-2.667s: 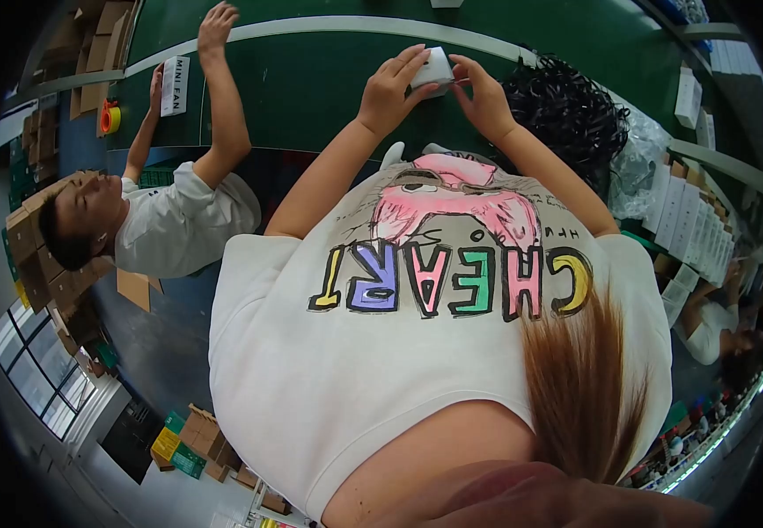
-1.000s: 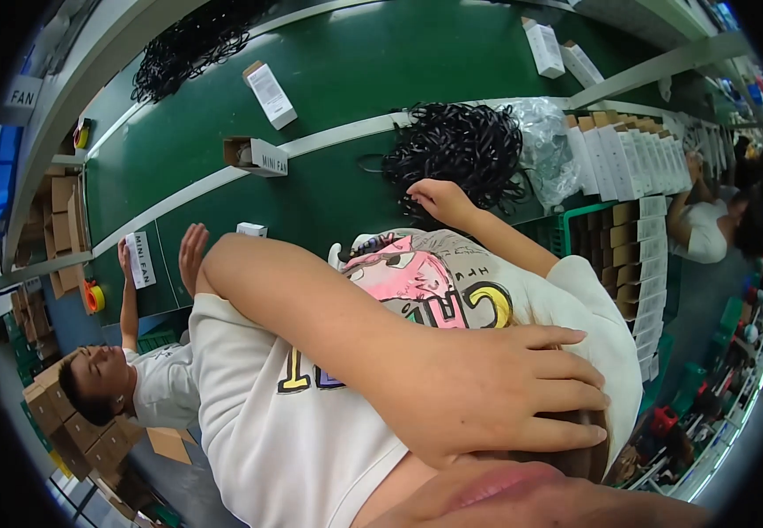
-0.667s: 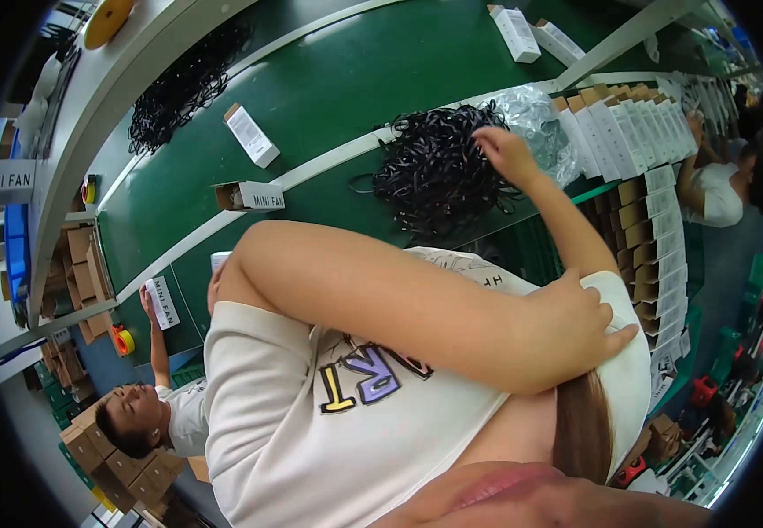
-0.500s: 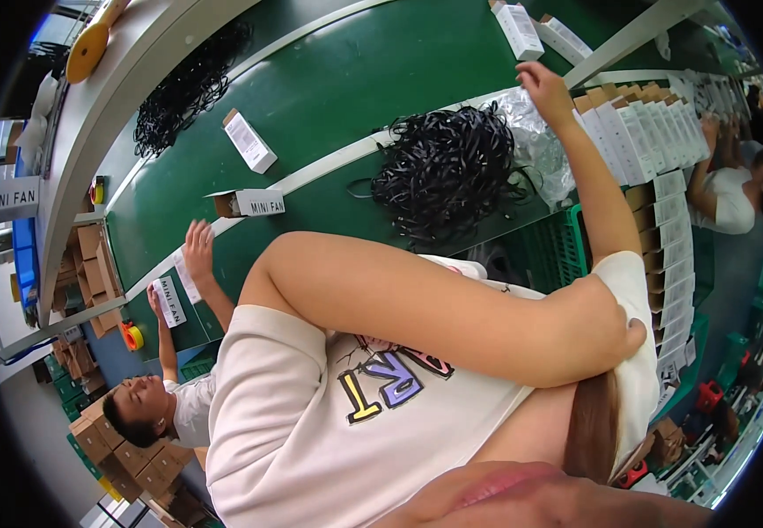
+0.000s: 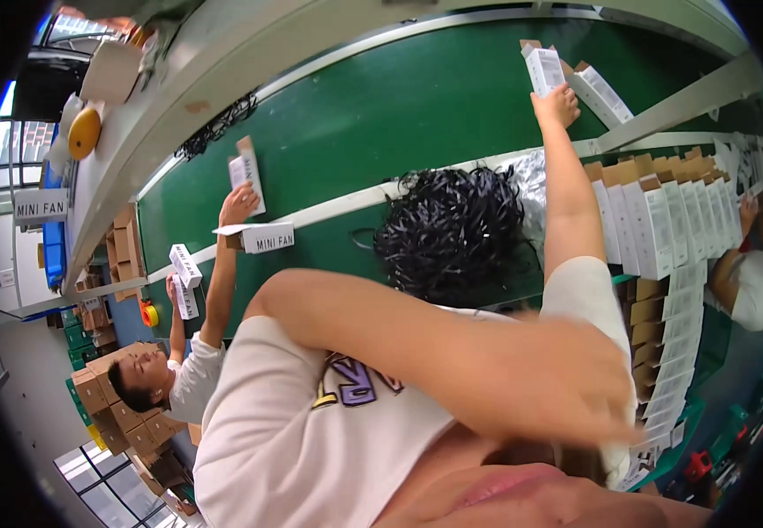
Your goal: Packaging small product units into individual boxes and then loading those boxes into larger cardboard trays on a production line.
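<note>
A white box (image 5: 546, 70) with a raised brown end flap was grasped by its near end in the right hand (image 5: 557, 107), far across the green table (image 5: 364, 123). A second box (image 5: 600, 95) was seen beside it, slanted toward a pale post (image 5: 689, 104). The left arm was folded across the chest; the left hand (image 5: 566, 378) was blurred, and whether it was clenched or loose could not be told. A heap of black straps (image 5: 452, 229) was piled near a clear plastic bag (image 5: 528, 176), with a row of cartons (image 5: 654, 229) lined up to the right. At the left, a third box (image 5: 254, 185) was handled by a co-worker (image 5: 198, 378).
</note>
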{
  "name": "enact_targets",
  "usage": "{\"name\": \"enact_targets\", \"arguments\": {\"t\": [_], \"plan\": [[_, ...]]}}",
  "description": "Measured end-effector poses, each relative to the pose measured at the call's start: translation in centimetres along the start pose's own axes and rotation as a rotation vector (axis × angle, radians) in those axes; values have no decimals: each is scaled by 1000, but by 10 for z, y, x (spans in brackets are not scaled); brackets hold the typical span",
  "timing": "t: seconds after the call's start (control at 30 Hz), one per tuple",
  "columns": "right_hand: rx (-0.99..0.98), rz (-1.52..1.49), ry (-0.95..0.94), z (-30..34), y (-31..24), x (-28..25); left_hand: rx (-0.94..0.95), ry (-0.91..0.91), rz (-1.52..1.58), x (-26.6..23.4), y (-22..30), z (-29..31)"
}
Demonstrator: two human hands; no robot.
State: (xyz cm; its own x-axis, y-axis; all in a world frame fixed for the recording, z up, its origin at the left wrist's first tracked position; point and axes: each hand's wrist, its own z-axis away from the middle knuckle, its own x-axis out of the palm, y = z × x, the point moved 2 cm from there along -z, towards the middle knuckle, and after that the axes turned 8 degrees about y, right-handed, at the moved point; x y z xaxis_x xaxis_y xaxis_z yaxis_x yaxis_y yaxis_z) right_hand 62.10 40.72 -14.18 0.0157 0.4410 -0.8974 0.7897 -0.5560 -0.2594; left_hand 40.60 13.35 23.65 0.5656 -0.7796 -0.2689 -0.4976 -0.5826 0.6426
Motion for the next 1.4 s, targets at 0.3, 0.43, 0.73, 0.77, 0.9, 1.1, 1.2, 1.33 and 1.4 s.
{"name": "enact_targets", "arguments": {"t": [0.3, 0.43, 0.73, 0.77, 0.9, 1.1, 1.2, 1.33, 1.4], "plan": [[-98, -280, -397, -33, 2, 3, -1387, 400, 79, -79, 2, 224], [-163, 174, -173, -98, 64, 9, -1610, 571, 283, -83, 42, 228], [-178, -311, -609, -95, 83, 62, -1452, 808, -9, -81, 14, 231], [-155, -592, -665, -81, 55, 63, -1418, 810, -10, -79, -9, 225], [-265, -700, -786, -7, -14, 67, -1350, 782, -34, -75, -113, 243], [-278, -895, -1085, 57, -117, 41, -1377, 1025, -670, -113, -276, 285], [-101, -956, -1225, 84, -121, 47, -1508, 1176, -355, -115, -302, 278], [180, -999, -1361, 115, -111, 42, -1681, 1065, -470, -120, -249, 269], [77, -1107, -1360, 140, -133, -8, -1583, 1158, -526, -119, -209, 286]]}}
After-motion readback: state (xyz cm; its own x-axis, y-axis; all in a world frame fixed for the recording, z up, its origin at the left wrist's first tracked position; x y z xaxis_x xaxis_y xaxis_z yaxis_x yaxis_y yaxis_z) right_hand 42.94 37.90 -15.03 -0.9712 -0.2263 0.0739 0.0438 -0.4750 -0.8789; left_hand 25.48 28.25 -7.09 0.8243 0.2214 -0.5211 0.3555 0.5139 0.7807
